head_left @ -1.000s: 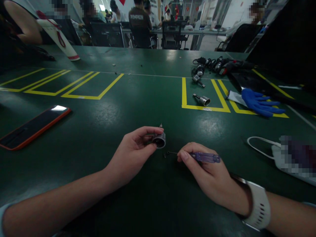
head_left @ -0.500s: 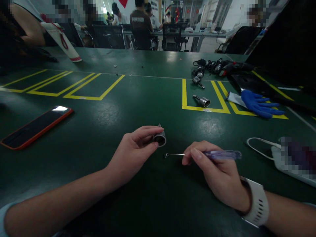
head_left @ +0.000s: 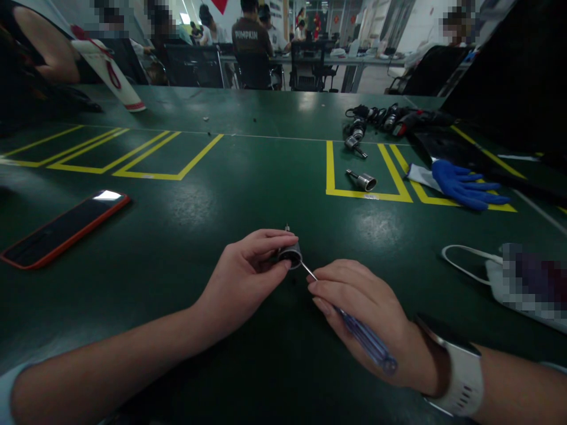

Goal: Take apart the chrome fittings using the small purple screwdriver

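My left hand (head_left: 241, 277) is closed round a small silver metal cylinder (head_left: 290, 254) with a thin pin at its far end, holding it just above the green table (head_left: 266, 177). My right hand (head_left: 358, 304) pinches a small screwdriver with a clear purple handle (head_left: 365, 341). Its thin steel shaft (head_left: 309, 271) points up and left, with the tip at the open end of the cylinder. A white watch (head_left: 460, 372) is on my right wrist.
A phone in an orange case (head_left: 62, 227) lies at the left. Inside a yellow-taped box lies a second silver cylinder (head_left: 363, 180), with black tools and cables (head_left: 381, 118) behind it. A blue glove (head_left: 463, 184) and a white cable (head_left: 465, 260) lie at the right. People sit at far tables.
My right hand turned the screwdriver from lying level and pointing left to pointing up-left, and brought its tip to the cylinder's mouth. My left hand stayed almost where it was.
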Tool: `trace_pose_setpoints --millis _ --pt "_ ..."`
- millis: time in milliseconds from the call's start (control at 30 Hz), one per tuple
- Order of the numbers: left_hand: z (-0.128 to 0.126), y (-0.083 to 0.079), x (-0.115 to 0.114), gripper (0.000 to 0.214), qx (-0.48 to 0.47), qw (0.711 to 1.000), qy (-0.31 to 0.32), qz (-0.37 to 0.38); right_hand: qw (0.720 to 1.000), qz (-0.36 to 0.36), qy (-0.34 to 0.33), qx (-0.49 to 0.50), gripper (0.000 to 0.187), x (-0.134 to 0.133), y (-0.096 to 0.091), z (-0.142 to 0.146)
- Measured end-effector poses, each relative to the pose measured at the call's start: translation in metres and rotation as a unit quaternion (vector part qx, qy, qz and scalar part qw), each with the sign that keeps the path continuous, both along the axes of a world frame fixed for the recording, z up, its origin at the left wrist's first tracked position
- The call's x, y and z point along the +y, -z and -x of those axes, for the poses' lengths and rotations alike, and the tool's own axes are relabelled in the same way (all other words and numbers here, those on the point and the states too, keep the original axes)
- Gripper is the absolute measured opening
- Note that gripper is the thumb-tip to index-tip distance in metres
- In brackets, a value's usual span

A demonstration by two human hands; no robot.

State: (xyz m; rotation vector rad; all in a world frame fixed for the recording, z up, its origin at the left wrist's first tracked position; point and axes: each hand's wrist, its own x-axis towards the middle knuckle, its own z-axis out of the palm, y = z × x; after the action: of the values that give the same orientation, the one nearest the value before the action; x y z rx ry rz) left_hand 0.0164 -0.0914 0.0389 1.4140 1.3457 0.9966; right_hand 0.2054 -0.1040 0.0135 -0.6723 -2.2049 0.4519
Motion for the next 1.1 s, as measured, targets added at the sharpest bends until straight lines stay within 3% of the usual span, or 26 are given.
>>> trace_pose_setpoints --millis 600,733,833,933,1100 --pt "-0.0036 0.0025 -0.0001 0.014 0.014 0.999 -0.006 -0.042 0.992 -0.113 0.014 -0.061 0.015 -0.0069 -0.0056 0.0068" --pt "-0.0032 0.0037 0.0006 0.014 0.031 0.999 -0.007 -0.043 0.992 -0.102 0.006 -0.07 0.02 -0.0053 -0.0069 0.0076" --pt "-0.0017 0.0041 0.0019 0.012 0.032 0.999 -0.009 -0.038 0.995 -0.096 -0.009 -0.027 0.012 -0.0062 -0.005 0.0059" --pt "0.0005 0.0037 0.0038 0.012 0.038 0.998 -0.023 -0.045 0.998 -0.053 -0.022 0.028 0.011 -0.0078 -0.0037 0.0032" --pt "0.0027 0.0004 0.0071 0.016 0.035 0.999 -0.035 -0.007 0.99 0.131 0.0 0.051 0.012 -0.0053 -0.0045 0.0015"
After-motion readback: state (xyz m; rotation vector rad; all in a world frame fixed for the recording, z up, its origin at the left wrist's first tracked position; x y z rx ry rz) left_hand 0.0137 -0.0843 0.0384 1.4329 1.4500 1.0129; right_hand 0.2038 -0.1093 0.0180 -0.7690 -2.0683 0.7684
